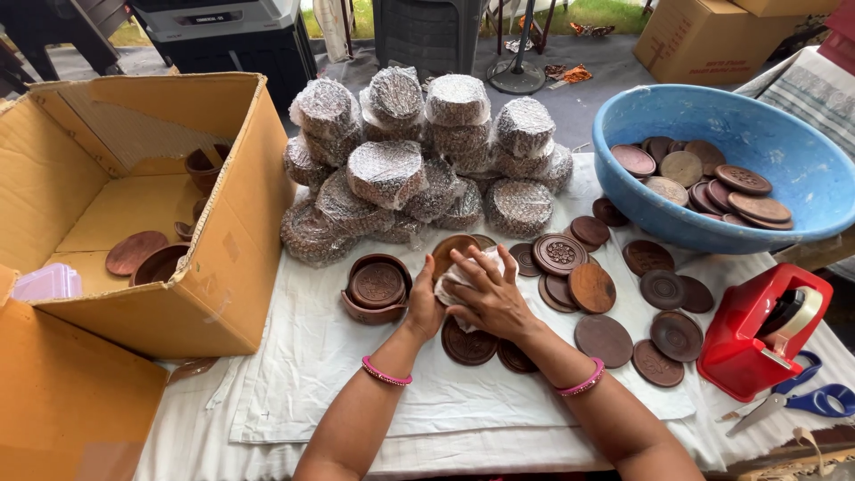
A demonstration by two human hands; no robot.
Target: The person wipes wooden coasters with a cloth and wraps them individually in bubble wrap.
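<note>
two hands at table centre: left hand (pixel 426 307) cupped around the edge of a brown wooden disc (pixel 452 252), right hand (pixel 488 294) laid flat with fingers spread, pressing a white cloth (pixel 463 278) onto it. step judged in hand: wiping the disc. next move would likely call for turning the disc to reach its other face. beside the left hand, a round wooden holder (pixel 378 287) with discs inside; loose carved discs (pixel 592 289) to the right on the white sheet; wrapped bundles (pixel 419 151) behind; blue basin (pixel 739 160) of discs; cardboard box (pixel 134 214); red tape dispenser (pixel 761 330); blue scissors (pixel 802 401).
</note>
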